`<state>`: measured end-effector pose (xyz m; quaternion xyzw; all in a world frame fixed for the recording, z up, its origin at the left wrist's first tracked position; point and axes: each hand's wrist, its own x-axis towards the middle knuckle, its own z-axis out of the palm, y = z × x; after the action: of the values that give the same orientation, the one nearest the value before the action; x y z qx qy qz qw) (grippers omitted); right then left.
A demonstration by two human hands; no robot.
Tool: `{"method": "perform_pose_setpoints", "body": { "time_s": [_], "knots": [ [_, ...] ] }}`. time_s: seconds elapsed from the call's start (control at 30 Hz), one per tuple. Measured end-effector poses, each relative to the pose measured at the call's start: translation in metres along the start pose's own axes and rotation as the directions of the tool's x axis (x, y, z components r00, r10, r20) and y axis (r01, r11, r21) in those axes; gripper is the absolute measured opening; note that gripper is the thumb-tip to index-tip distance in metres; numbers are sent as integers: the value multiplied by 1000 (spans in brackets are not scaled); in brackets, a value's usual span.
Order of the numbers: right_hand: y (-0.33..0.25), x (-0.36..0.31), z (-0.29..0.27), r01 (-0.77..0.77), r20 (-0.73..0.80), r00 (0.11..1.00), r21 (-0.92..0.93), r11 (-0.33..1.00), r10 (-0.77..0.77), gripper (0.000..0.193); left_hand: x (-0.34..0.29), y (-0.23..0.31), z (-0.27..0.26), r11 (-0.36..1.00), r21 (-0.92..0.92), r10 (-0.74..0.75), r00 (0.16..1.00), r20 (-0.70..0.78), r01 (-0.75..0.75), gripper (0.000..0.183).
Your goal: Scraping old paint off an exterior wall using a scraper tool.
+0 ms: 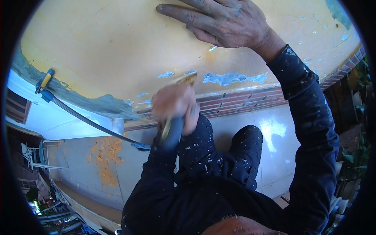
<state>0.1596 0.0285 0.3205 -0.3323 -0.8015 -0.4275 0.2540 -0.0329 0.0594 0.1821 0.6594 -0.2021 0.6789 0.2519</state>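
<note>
My left hand [172, 103] is wrapped round a scraper, blurred by motion. Its thin blade [187, 79] meets the yellow-painted wall [117, 51] beside bare bluish-grey patches. Below the fist shows the grey and yellow handle [171, 131]. To the right of the blade runs a long flaked patch [235, 78] where the paint is gone. My right hand [231, 23] lies against the wall higher up, fingers stretched to the left, holding nothing. Specks of paint dot both my dark sleeve [309, 98] and trousers.
A band of red brick tiles [243, 100] edges the wall's base above a pale tiled floor [270, 168]. Orange-yellow scrapings [107, 156] lie on the left floor. A dark hose [86, 119] with a yellow end crosses there. A chair [43, 154] stands farther left; plants [352, 156] are right.
</note>
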Motion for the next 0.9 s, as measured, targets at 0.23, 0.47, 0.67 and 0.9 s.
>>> {"method": "perform_pose_setpoints", "body": {
  "time_s": [0.23,0.47,0.67,0.9],
  "knots": [
    [1,-3,2,2,-30,1000,6,1000,-1,48,8,15,-18,947,-320,-5,993,116,42,25],
    [3,-7,5,26,-29,999,-39,999,-27,49,-8,-4,-11,956,-131,-257,965,49,262,22],
    [5,1,1,44,-14,999,-83,996,-45,47,-35,-17,-16,952,42,-303,953,-1,303,22],
    [1,6,8,65,-39,997,-82,995,-69,48,-53,-21,-38,833,69,-543,835,-86,549,24]
  ]
}}
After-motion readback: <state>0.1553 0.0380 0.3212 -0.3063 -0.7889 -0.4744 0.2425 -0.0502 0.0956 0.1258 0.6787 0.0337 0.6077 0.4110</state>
